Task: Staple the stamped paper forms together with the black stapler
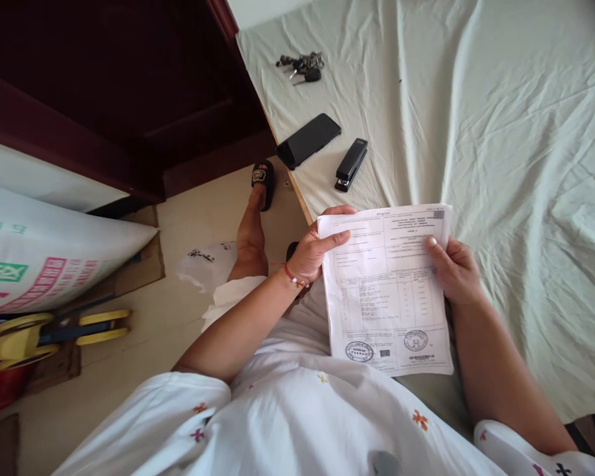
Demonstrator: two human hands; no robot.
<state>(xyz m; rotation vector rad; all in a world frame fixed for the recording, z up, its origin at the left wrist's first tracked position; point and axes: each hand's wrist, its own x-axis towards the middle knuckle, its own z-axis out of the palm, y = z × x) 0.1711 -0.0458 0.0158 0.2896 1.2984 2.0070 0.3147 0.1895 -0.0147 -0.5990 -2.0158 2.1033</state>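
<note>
I hold a stack of printed paper sheets (pixel 387 291) with stamps near the bottom, above my lap at the bed's edge. My left hand (pixel 315 251) grips the top left edge, thumb across the page; a red cord bracelet circles that wrist. My right hand (pixel 453 268) grips the right edge, thumb on the front. A black stapler (pixel 351 164) lies on the sheet just beyond the papers, with a black phone (pixel 308 140) to its left and a bunch of keys (pixel 302 66) farther back.
A pale green bed sheet (pixel 515 132) covers the bed on the right. On the floor to the left lie a printed sack (pixel 39 258), a yellow tool (pixel 44 330) and a white bag (pixel 205 261). Dark wooden furniture (pixel 129 92) stands behind. My foot wears a black sandal (pixel 262 180).
</note>
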